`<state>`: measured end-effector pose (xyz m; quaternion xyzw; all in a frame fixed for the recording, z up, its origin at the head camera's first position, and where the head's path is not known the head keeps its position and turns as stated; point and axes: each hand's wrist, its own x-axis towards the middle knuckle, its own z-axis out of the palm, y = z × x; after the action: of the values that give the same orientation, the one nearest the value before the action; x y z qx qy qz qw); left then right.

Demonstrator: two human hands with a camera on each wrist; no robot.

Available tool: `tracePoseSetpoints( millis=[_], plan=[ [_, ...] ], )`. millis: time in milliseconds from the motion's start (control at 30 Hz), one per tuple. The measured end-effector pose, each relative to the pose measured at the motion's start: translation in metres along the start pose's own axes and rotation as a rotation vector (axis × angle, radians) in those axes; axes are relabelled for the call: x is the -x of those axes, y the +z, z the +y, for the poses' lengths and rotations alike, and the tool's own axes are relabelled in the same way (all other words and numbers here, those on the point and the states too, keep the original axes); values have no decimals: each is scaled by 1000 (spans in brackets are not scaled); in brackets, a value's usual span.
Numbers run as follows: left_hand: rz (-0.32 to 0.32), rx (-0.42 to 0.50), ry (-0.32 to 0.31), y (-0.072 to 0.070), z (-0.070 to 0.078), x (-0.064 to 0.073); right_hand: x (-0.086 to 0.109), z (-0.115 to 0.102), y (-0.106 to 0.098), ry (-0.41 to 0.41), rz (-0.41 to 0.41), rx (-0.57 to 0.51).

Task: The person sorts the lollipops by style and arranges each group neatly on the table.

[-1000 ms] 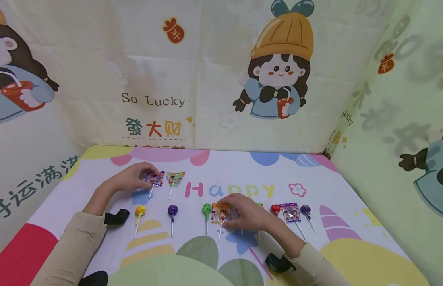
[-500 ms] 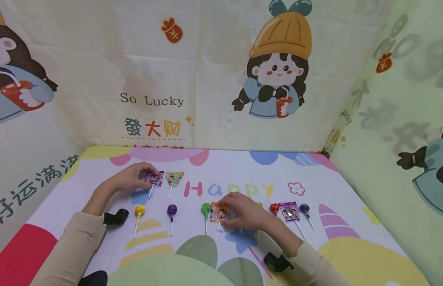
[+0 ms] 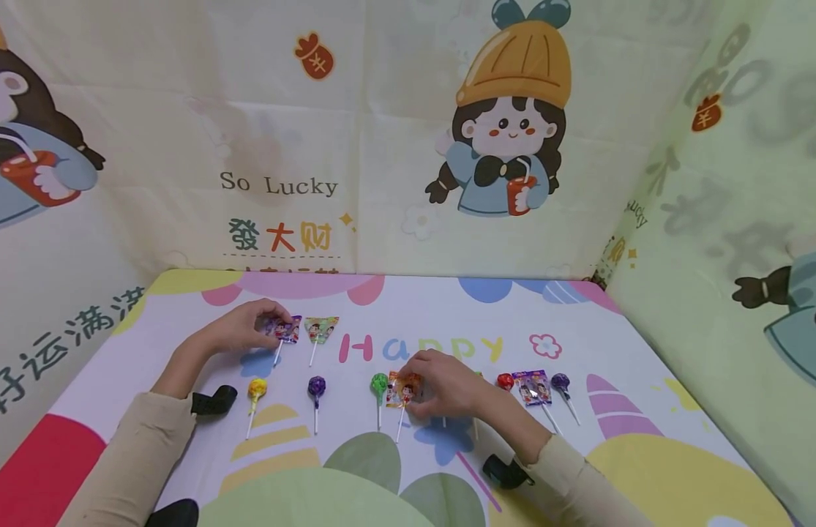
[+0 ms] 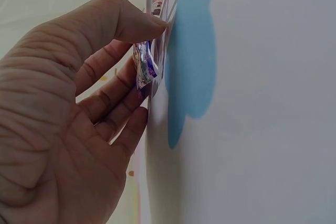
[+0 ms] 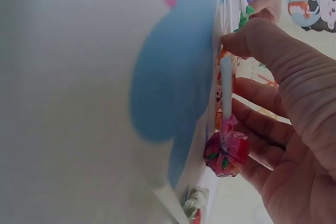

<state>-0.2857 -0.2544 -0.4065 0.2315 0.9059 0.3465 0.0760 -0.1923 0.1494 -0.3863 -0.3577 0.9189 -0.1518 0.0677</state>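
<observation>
At the back left, my left hand (image 3: 244, 326) pinches the edge of a flat purple-wrapped lollipop (image 3: 290, 329) between thumb and fingers. The left wrist view shows its crinkled purple wrapper (image 4: 144, 64) between the thumb and fingertips. My right hand (image 3: 452, 384) grips a flat orange-wrapped lollipop (image 3: 401, 389) in the middle of the row, close beside a round green lollipop (image 3: 379, 384). In the right wrist view, a round pink-red lollipop (image 5: 227, 153) lies right by the right fingers; in the head view the hand hides it.
A flat green-wrapped lollipop (image 3: 322, 329) lies right of the purple-wrapped one. Round yellow (image 3: 257, 389) and purple (image 3: 317, 386) lollipops lie front left. Right of my right hand are a red lollipop (image 3: 505, 381), another purple-wrapped one (image 3: 533, 388) and a dark purple one (image 3: 561, 383).
My right hand has shifted slightly left and away from me, and the orange-wrapped lollipop has moved a little with it, closer to the green one. My left hand has stayed in place.
</observation>
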Motion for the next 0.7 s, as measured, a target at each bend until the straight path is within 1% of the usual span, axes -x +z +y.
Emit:
tracePoseSetpoints(
  millis=[400, 700],
  plan=[
    [0, 3, 18, 0, -1, 0, -3, 1, 0, 21, 13, -9],
    [0, 2, 10, 0, 0, 0, -7, 4, -3, 35, 4, -36]
  ],
)
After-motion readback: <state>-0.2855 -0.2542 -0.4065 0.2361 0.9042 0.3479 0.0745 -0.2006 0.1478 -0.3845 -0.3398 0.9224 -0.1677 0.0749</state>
